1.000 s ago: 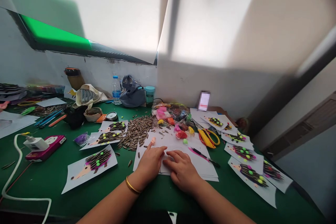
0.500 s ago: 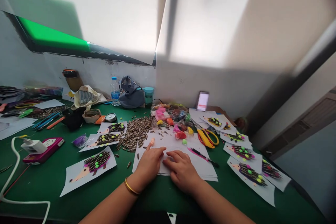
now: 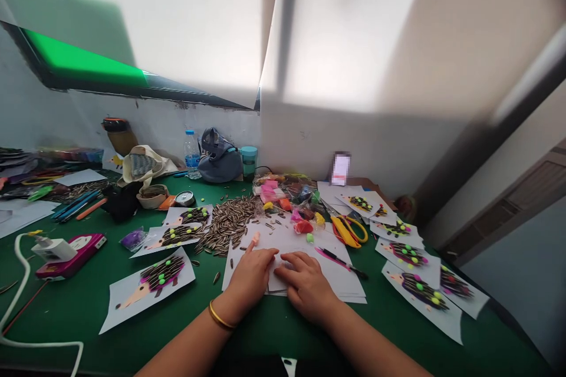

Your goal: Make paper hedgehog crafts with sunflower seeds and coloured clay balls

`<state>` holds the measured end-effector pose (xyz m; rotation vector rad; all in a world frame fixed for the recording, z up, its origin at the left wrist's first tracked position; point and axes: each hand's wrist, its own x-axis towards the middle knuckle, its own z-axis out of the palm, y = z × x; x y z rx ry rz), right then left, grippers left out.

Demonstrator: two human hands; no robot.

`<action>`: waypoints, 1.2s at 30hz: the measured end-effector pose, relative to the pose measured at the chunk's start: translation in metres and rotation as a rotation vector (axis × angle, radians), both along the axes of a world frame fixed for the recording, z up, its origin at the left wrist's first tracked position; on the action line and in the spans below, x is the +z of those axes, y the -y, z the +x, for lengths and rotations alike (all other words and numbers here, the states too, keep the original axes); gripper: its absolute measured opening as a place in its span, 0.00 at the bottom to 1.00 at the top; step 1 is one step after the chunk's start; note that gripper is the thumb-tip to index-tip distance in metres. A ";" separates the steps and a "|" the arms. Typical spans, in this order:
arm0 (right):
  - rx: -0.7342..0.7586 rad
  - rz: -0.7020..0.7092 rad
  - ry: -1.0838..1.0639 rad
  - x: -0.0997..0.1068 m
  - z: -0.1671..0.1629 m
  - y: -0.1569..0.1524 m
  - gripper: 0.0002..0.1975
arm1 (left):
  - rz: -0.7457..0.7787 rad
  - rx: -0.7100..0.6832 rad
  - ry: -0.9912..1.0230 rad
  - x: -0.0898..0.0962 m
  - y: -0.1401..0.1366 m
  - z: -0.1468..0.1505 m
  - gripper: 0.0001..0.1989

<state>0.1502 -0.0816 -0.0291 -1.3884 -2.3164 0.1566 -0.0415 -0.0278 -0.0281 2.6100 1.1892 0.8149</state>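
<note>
Both hands rest on a small stack of white paper (image 3: 327, 291) in the middle of the green table. My left hand (image 3: 254, 274) lies at the left with its fingers stretched toward the right, fingertips down on the paper. From the other side my right hand (image 3: 307, 283) reaches in, its fingers a little apart and bent onto the sheet. A narrow gap separates the two sets of fingertips; anything under them is hidden. Just beyond my left hand is a bit of peach clay (image 3: 256, 238). A green clay lump (image 3: 309, 238) and a black-and-pink pen (image 3: 338, 259) lie to the right.
Sunflower seeds (image 3: 230, 221) are heaped behind my left hand. Bags of coloured clay (image 3: 283, 194) and yellow scissors (image 3: 349, 230) lie farther back. Hedgehog pictures (image 3: 152, 283) flank the paper on both sides. A charger on a pink power strip (image 3: 71, 256) sits far left; a phone (image 3: 341, 169) leans on the wall.
The whole view has shifted very slightly. Both hands keep the same place and pose on the paper.
</note>
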 end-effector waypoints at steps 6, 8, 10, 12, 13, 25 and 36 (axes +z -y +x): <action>0.009 -0.006 0.013 0.001 0.000 0.001 0.26 | -0.006 -0.011 0.014 -0.002 -0.001 -0.001 0.16; 0.020 -0.011 0.030 0.002 -0.001 0.001 0.25 | -0.012 -0.014 0.018 -0.001 0.000 -0.001 0.17; 0.019 -0.009 0.019 0.003 -0.001 0.001 0.25 | -0.017 -0.013 0.017 0.000 0.000 -0.001 0.17; 0.000 -0.001 -0.014 0.004 0.000 0.001 0.25 | -0.019 -0.012 0.013 0.000 0.000 -0.001 0.16; -0.010 0.003 -0.030 0.005 0.000 0.001 0.25 | -0.018 -0.012 0.012 0.000 0.000 -0.001 0.16; -0.005 -0.006 -0.042 0.003 0.002 0.000 0.23 | -0.027 -0.010 0.005 0.000 0.001 -0.001 0.17; -0.001 0.006 -0.021 0.005 0.001 0.002 0.22 | -0.034 -0.005 0.019 -0.001 0.000 -0.002 0.16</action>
